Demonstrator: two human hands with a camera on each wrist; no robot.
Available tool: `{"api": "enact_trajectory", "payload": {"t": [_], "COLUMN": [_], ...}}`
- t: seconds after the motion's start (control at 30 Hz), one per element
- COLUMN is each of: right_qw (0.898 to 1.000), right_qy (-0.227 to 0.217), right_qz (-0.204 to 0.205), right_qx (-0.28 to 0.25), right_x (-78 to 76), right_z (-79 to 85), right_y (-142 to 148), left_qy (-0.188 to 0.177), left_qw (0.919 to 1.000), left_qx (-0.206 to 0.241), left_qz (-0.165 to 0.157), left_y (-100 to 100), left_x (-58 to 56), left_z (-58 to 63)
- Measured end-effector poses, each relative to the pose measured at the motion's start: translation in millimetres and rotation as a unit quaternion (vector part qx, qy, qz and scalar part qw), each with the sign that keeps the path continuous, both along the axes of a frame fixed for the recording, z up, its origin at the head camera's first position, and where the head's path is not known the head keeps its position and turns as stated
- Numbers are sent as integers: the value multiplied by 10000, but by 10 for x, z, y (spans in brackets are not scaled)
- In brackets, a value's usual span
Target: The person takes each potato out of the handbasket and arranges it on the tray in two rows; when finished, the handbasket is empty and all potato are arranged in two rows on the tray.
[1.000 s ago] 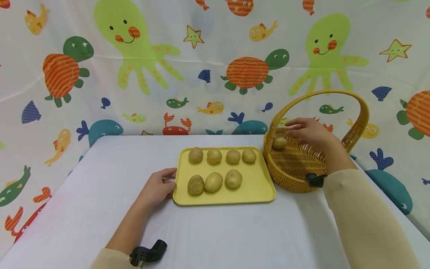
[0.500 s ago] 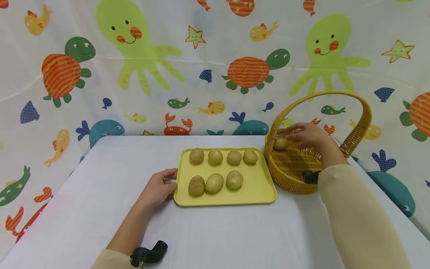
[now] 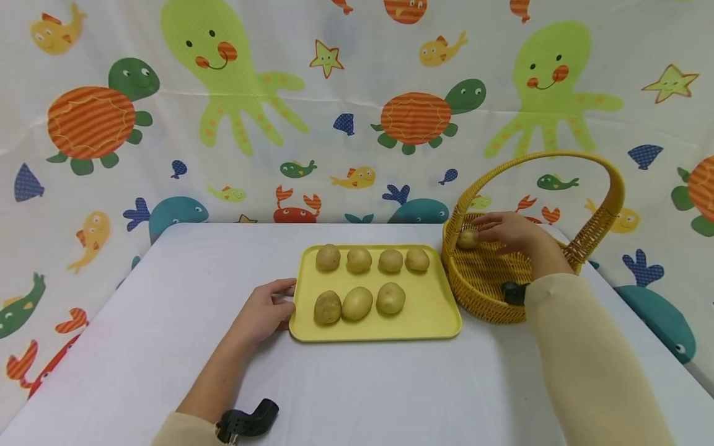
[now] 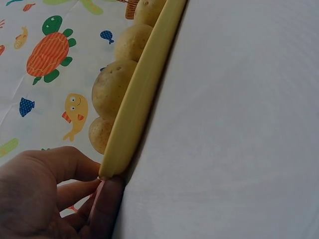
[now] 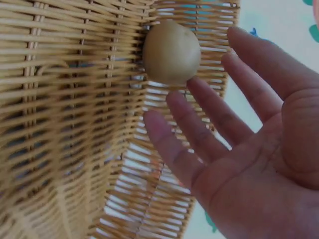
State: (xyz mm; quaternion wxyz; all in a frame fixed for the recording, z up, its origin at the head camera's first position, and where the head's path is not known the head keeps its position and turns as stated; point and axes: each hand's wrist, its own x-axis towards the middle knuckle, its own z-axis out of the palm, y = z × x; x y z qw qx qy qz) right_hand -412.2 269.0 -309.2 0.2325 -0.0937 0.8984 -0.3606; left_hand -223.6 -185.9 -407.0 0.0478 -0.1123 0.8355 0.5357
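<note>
My left hand [image 3: 264,312] is at the left edge of a yellow tray [image 3: 426,310]. In the left wrist view, its thumb and fingers pinch the tray's rim [image 4: 142,89]. Two rows of potatoes [image 3: 357,303] lie on the tray. Over on the right, my right hand [image 3: 514,231] reaches inside a wicker basket [image 3: 484,282] below the handle. One potato [image 3: 467,240] rests against the basket's left inner wall. In the right wrist view, the spread fingers [image 5: 209,109] come close to that potato [image 5: 171,52] without curling round it; whether a fingertip touches is unclear.
The basket's tall arched handle [image 3: 535,155] rises over my right forearm. Behind the white table [image 3: 357,390] hangs a cloth [image 3: 346,62] printed with sea animals. Basket and tray stand almost side by side.
My right hand has moved lower into the basket, nearer to the potato there. The left hand stays at the tray's edge, and the view has shifted slightly.
</note>
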Motion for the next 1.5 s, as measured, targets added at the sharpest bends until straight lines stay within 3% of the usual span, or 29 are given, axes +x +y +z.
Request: {"api": "enact_trajectory", "payload": {"t": [0.27, 0.5, 0.7, 0.9, 1.23, 1.5], "right_qw": [9999, 9986, 9975, 9985, 9986, 9967], "right_qy": [-15, 264, 250, 108, 222, 572], "right_qz": [7, 57, 165, 92, 11, 112], "right_qx": [166, 446, 647, 530, 483, 572], "right_x": [-136, -186, -189, -172, -148, -99], "right_z": [-144, -196, -187, -205, -231, -236], "right_y": [-54, -96, -118, -119, -153, -134], "left_qy": [-73, 18, -7, -11, -22, -19], "left_qw": [10000, 10000, 10000, 10000, 10000, 10000], "left_qx": [15, 39, 30, 17, -30, 4], "left_qz": [33, 23, 56, 54, 47, -42], "left_y": [14, 29, 33, 25, 6, -11], "left_x": [-8, -40, -41, -53, -45, -45], "left_z": [9, 23, 32, 11, 16, -13]}}
